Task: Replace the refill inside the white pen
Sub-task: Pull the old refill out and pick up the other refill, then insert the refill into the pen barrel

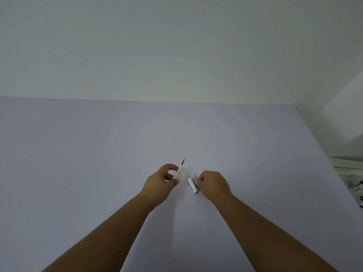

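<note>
My left hand (160,182) grips the white front section of the pen (178,170), tilted up and to the right, with the dark refill tip (183,160) sticking out of its far end. The white and silver cap part (192,184) lies on the pale lilac table (98,154) between my hands. My right hand (213,184) rests just right of it with its fingers curled; a thin pointed silver piece (195,176) shows at its fingertips, though what it is and whether the fingers pinch it is too small to tell.
A white wall (176,46) rises behind the table's far edge. The table's right edge runs diagonally down to the right, with a white ledge (341,124) and a spotted cloth (353,185) beyond it.
</note>
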Demonstrator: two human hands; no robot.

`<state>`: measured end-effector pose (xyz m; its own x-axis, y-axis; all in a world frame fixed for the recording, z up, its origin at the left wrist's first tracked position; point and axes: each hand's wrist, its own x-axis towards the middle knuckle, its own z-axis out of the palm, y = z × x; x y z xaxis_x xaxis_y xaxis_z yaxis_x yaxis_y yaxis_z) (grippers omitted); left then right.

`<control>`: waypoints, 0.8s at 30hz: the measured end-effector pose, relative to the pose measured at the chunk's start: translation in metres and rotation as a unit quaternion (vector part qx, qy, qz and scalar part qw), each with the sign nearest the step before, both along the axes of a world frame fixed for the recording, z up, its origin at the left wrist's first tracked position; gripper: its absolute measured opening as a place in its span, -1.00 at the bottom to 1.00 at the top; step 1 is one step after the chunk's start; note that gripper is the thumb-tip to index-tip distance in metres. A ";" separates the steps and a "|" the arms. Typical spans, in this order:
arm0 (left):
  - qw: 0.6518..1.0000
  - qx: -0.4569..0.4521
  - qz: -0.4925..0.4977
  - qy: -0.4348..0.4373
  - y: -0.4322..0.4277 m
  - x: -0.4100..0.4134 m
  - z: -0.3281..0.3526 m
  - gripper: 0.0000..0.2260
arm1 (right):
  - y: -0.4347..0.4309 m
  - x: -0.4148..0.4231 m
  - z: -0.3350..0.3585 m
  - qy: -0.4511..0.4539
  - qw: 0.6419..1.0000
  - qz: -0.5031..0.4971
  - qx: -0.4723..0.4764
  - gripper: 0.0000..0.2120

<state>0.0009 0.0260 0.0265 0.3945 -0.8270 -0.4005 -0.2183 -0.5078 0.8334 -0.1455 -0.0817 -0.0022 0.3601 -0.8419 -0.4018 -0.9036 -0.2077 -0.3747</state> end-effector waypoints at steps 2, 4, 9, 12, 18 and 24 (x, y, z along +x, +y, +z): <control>1.000 0.005 0.000 -0.001 0.000 0.001 -0.001 -0.83 | 0.001 0.002 -0.004 0.011 1.000 0.004 -0.011 -0.76; 1.000 0.008 0.001 -0.002 0.000 0.001 -0.002 -0.83 | 0.001 0.004 -0.008 0.026 0.999 0.013 -0.017 -0.76; 1.000 0.010 -0.004 -0.002 0.002 0.000 -0.003 -0.83 | 0.003 0.006 -0.014 0.033 0.999 0.018 -0.026 -0.81; 1.000 0.010 -0.009 -0.006 0.003 0.000 -0.003 -0.83 | 0.004 0.006 -0.013 0.009 0.999 -0.001 -0.032 -0.81; 1.000 0.015 -0.021 -0.019 0.001 0.000 -0.002 -0.84 | -0.005 0.010 0.017 -0.309 0.929 -0.186 0.081 -0.92; 0.998 0.020 -0.043 -0.037 -0.001 -0.003 0.002 -0.83 | -0.009 0.017 0.042 -0.470 0.830 -0.243 0.176 -0.92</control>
